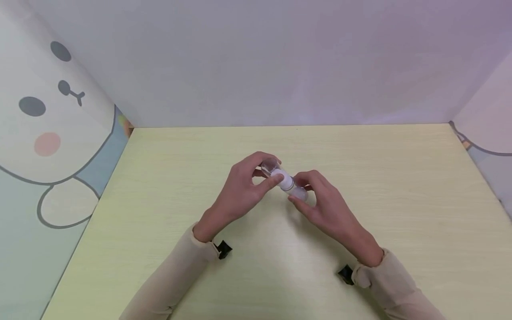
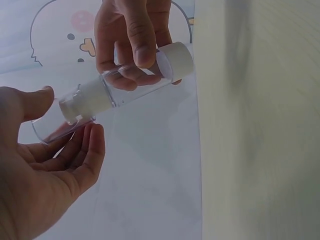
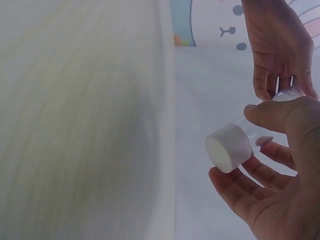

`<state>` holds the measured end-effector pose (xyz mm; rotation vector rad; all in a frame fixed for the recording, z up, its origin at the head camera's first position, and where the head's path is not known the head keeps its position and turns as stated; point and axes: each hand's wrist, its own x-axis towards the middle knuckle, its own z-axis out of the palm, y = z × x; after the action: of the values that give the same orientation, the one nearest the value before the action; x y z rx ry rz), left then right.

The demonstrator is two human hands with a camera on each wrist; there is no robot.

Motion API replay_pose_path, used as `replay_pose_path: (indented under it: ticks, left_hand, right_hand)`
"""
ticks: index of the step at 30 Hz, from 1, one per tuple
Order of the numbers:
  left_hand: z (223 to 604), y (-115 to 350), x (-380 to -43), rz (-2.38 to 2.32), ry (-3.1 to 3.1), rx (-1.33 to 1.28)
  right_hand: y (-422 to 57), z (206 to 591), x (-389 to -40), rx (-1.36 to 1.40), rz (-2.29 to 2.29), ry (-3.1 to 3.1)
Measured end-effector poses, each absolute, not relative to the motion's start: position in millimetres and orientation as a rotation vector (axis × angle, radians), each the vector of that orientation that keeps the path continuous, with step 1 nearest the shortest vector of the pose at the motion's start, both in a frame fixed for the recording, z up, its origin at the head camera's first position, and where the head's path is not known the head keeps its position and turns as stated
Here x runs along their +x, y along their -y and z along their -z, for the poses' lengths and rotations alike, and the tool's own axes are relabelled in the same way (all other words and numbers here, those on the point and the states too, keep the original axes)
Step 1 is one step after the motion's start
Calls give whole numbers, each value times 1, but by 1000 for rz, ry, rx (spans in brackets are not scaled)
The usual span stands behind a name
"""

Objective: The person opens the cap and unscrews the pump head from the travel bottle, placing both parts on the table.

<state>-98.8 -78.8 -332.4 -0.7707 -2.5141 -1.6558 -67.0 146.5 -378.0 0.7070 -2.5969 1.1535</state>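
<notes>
A slim clear bottle [image 1: 299,193] is held tilted above the table between both hands. White is its shoulder section [image 2: 92,100], and a white base [image 3: 230,149] closes the other end. Over the white top sits a clear cap [image 2: 46,125]. My left hand [image 1: 244,189] holds the cap end, thumb on the near side and fingers curled behind. The right hand [image 1: 332,211] grips the clear body near the base between thumb and fingers. In the head view the fingers partly hide the bottle.
Below the hands spreads a pale wood-grain table [image 1: 160,178]. A plain light wall [image 1: 280,66] rises at its back edge, and a cartoon-printed panel [image 1: 76,146] stands along the left. Small black devices [image 1: 225,250] sit at both sleeve cuffs.
</notes>
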Motion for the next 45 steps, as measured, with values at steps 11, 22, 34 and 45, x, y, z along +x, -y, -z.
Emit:
replay_pose_path:
  ticks: [11, 22, 34, 45]
  left_hand:
    - [328, 83, -100, 1630, 2491, -770]
    - [324, 88, -102, 1606, 2456, -782]
    - [323, 96, -103, 1580, 2458, -768]
    - [326, 107, -103, 1602, 2483, -736]
  right_hand:
    - [-147, 381, -68, 695, -1152, 2608]
    - [-147, 381, -68, 684, -1128, 2628]
    - [-146, 381, -68, 692, -1128, 2626]
    - [-147, 381, -68, 674, -1127, 2634]
